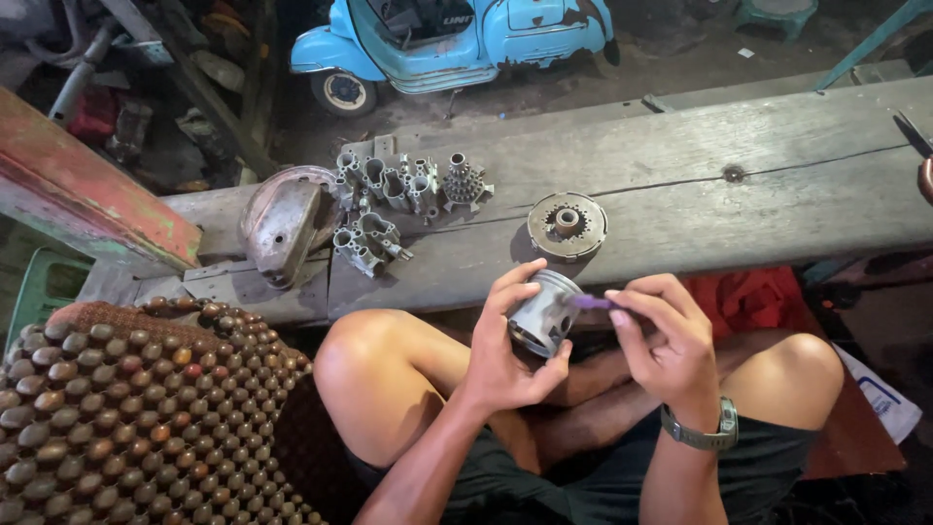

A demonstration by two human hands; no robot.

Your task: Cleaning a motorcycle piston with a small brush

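— Weathered grey planks point(739, 185) are forming the bench ahead of the seated person, with a pale blue scooter point(457, 39) standing on the dirt floor behind. What is lying on the wood?

— A toothed metal disc point(568, 226) is sitting just beyond the hands; a cluster of cast metal fittings point(398, 199) and a domed metal cover point(282, 228) are resting further to the left. A beaded seat mat point(136, 408) is showing at the lower left.

— And the hands?

— The left hand point(510, 350) is curling around a metal piston point(544, 311), thumb and fingers closed on its sides, holding it above the knees, clear of the bench. The right hand point(661, 340), wearing a wristwatch point(702, 433), is pinching a small purple tool point(595, 303) between thumb and fingertips; its tip is meeting the piston's upper edge, though whether it is touching I cannot tell
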